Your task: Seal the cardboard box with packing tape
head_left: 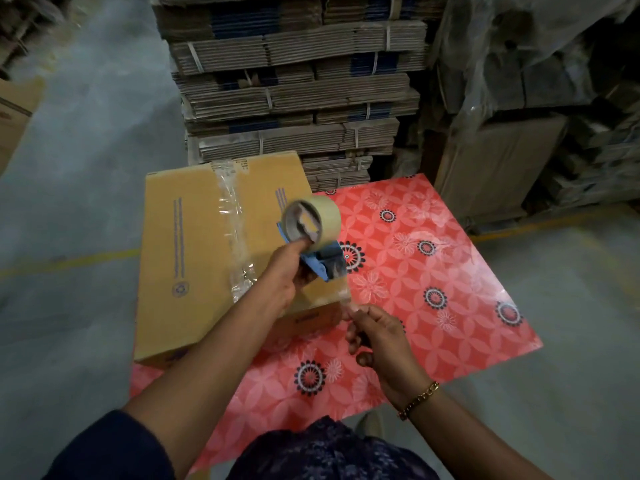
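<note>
A closed brown cardboard box (187, 251) lies on a red flowered table (433, 271). A strip of clear tape (233, 230) runs along its top seam. My left hand (284, 275) grips the blue tape dispenser (318, 258) with its roll of tape (313, 220), held above the box's right edge. Below it, my right hand (372, 332) pinches the free end of the tape (348, 303) drawn down from the dispenser, near the box's front right corner.
Tall stacks of strapped flat cardboard (294, 84) stand right behind the table. Plastic-wrapped boxes (533, 109) fill the right. Another carton (15, 112) sits at the far left. Grey concrete floor with yellow lines (69, 261) surrounds the table.
</note>
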### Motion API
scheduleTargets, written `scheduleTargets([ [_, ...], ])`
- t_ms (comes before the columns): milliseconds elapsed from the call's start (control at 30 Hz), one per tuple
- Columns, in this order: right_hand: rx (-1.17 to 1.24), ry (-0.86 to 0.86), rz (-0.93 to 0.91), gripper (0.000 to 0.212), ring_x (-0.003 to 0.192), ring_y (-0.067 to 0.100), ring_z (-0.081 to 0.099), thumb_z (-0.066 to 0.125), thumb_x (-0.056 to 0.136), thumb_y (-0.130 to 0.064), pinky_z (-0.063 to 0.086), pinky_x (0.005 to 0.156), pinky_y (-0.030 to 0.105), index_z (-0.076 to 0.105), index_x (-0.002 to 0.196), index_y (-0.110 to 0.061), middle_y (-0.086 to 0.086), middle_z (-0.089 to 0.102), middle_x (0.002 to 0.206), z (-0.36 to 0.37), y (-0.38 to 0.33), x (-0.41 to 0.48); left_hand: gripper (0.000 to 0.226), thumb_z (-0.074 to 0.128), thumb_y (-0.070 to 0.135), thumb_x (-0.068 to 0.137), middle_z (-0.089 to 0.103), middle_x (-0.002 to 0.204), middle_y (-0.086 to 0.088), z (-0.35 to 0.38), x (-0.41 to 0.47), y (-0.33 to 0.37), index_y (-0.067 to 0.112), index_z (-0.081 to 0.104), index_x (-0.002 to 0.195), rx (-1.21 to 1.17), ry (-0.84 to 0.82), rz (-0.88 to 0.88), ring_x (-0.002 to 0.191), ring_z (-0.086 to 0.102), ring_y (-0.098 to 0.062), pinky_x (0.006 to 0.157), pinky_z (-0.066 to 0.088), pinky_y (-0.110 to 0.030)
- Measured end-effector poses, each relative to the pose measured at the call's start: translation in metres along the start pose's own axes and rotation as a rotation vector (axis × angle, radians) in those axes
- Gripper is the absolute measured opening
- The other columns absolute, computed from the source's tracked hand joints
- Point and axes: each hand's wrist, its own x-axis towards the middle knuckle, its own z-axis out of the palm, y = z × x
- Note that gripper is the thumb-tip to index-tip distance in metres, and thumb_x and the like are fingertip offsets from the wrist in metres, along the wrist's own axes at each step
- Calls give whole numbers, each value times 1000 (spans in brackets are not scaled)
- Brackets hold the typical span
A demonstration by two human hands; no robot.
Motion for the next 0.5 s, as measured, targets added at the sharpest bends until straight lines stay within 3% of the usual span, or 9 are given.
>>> scheduleTargets([
  [67,-32,46,48,21,49,12,50,60,99,-21,31,44,22,68,87,-7,3,59,63,-11,13,4,10,60,15,94,65,73,-4,-2,8,-15,15,65,85,107,75,34,63,60,-19,42,49,-18],
  [133,-67,62,86,25,50,12,51,59,99,-19,33,44,22,65,92,3,3,61,64,-18,25,5,16,58,4,93,64,70,-4,-7,13,-22,16,62,82,203,94,90,54,61,-16,41,51,-21],
  [233,-75,44,106,20,51,11,52,60,99,-19,34,45,22,69,90,-4,2,62,64,-19,36,3,23,57,-5,92,65,60,1,-12,16,-19,16,63,85,306,53,199,44,59,-8,45,52,-22],
  [367,-50,38,124,18,50,11,52,61,99,-21,34,45,23,69,90,-8,1,62,62,-12,41,6,15,64,2,90,71,84,-7,-14,23,-18,14,68,97,511,48,348,79,68,-27,72,51,-38],
  [433,-34,44,135,17,50,11,52,60,99,-19,34,46,23,70,91,-7,1,62,62,-12,42,8,20,66,20,87,72,99,-12,-18,30,-23,16,72,106,899,205,470,98,64,-32,78,47,-41],
  [500,-22,43,146,18,50,11,52,59,99,-20,34,46,23,69,90,-8,1,62,63,-14,43,10,38,67,35,85,63,115,-15,-29,35,-25,16,67,118,1245,383,580,111,53,-38,86,42,-44],
])
